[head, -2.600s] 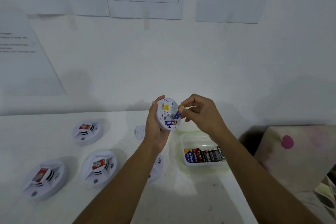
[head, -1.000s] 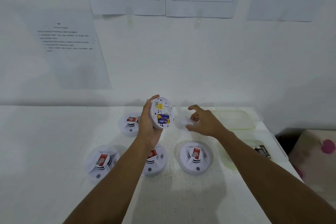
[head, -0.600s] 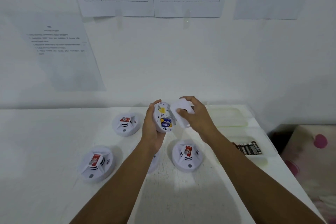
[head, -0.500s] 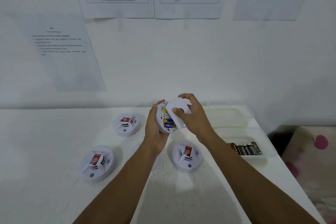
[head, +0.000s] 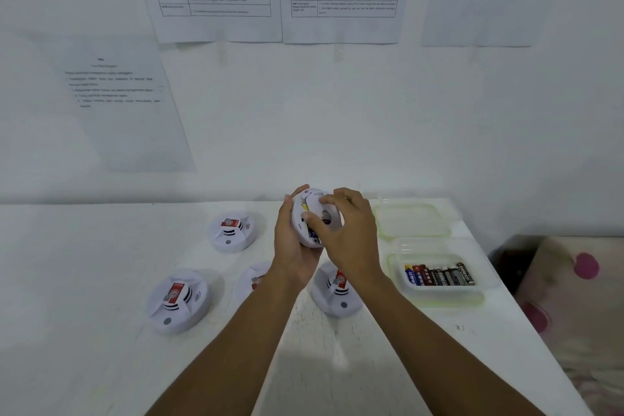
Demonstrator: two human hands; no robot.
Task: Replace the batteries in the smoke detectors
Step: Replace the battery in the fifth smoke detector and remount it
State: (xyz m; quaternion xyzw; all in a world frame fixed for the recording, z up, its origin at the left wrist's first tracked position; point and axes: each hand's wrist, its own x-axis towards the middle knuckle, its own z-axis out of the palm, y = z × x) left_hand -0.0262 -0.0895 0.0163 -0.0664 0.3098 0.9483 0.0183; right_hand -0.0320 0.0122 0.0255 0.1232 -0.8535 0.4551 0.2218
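left hand (head: 293, 248) grips smoke detector (head: 297, 226) on edge above table (head: 101, 246) | right hand (head: 353, 241) curls over back cover (head: 332, 218) against its rear | 4 more detectors (head: 179, 300) on table | batteries (head: 439, 275) in container (head: 445, 297), right

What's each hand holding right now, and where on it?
The left hand grips a smoke detector round its rim. The right hand pinches the white cover by its edges, against the detector's open back.
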